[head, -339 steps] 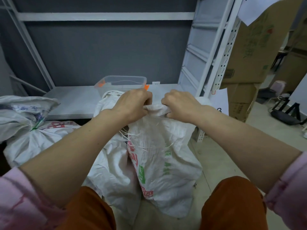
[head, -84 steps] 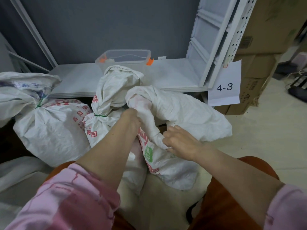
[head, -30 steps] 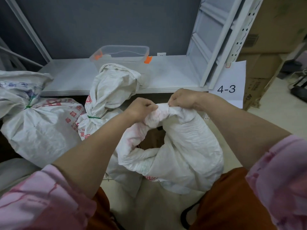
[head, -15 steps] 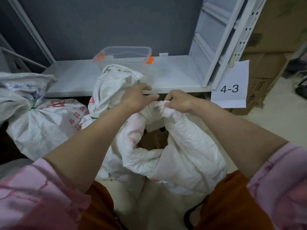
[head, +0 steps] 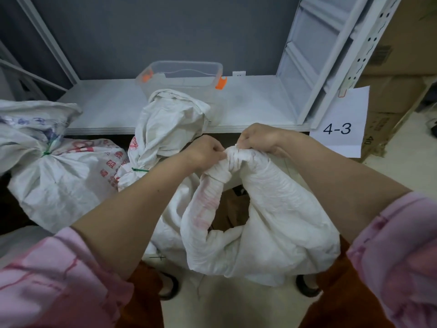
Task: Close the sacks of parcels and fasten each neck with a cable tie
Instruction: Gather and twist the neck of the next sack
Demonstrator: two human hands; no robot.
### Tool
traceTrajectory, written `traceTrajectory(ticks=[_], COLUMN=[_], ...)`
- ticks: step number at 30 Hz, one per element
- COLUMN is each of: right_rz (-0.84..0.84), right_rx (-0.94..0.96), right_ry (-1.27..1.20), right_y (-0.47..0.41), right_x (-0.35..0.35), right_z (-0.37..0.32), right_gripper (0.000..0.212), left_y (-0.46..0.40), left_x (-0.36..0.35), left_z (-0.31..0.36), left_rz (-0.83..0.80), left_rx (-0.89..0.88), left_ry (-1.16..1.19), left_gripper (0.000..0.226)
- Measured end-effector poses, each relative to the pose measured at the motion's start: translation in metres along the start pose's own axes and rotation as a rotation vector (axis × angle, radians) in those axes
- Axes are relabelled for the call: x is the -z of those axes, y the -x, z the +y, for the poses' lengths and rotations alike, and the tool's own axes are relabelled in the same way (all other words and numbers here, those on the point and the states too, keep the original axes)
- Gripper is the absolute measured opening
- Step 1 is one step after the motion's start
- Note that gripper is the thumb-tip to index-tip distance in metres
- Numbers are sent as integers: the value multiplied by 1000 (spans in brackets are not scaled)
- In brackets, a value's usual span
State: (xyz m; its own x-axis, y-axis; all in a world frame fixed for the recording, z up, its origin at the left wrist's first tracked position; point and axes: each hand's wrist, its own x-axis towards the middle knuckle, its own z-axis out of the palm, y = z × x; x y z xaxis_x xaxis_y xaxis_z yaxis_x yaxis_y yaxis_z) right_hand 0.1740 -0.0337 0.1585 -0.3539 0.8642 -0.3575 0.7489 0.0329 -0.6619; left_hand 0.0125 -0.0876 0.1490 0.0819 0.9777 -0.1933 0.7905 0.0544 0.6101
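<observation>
Clear plastic tub [head: 182, 74] w/ orange clips on white shelf [head: 248, 107], "4-3" paper label [head: 340, 124], cardboard boxes [head: 397, 91]

A dark grey wall [head: 165, 31] backs a low white shelf [head: 255, 107] in a white metal rack [head: 331, 58], with cardboard boxes [head: 397, 95] standing right on a pale floor [head: 402, 147].

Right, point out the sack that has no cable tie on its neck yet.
The front sack, gripped at its rim by both hands; its mouth gapes. The two sacks behind it on the left already carry green ties.
</observation>
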Motion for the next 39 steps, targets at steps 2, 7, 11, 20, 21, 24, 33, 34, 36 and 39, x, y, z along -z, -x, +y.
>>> traceTrajectory(ticks=[2, 7, 11, 20, 21, 24, 33, 34, 36, 39], right_rz=[141, 185, 192, 112, 110, 111, 197, 214, 261, 316], right_rx=[75, 338, 365, 91, 63, -16, -29, -37, -79, -137], right_ry=[120, 402, 484, 285, 282, 286, 210, 219, 281, 317], right_y=[-9, -8, -15, -63, -66, -71, -83, -84, -86, -86], right_x=[-4, -19, -28, -6, -3, 7, 7, 7, 9, 13], right_z=[-3, -10, -16, -26, -25, -19, -16, -12, -1, 17], right_gripper=[36, 35, 16, 14, 16, 13, 26, 18, 17, 15], left_y=[-12, -30, -37, -31, -32, -34, -46, -45, -39, -31], left_x=[4, 24, 32, 21, 21, 22, 12, 11, 15, 31], left_z=[-3, -18, -30, -21, -27, -38, -44, -49, -58, -67], left_rz=[-28, -46, -155, 120, 126, 96, 26, -23, -191, -413], left_rx=[121, 388, 448, 200, 226, 307, 286, 300, 320, 407], left_ry=[20, 164, 225, -240, -245, -151, -241, -261, -252, -237], left_gripper=[18, 28, 28, 53, 51, 50, 32, 30, 24, 20])
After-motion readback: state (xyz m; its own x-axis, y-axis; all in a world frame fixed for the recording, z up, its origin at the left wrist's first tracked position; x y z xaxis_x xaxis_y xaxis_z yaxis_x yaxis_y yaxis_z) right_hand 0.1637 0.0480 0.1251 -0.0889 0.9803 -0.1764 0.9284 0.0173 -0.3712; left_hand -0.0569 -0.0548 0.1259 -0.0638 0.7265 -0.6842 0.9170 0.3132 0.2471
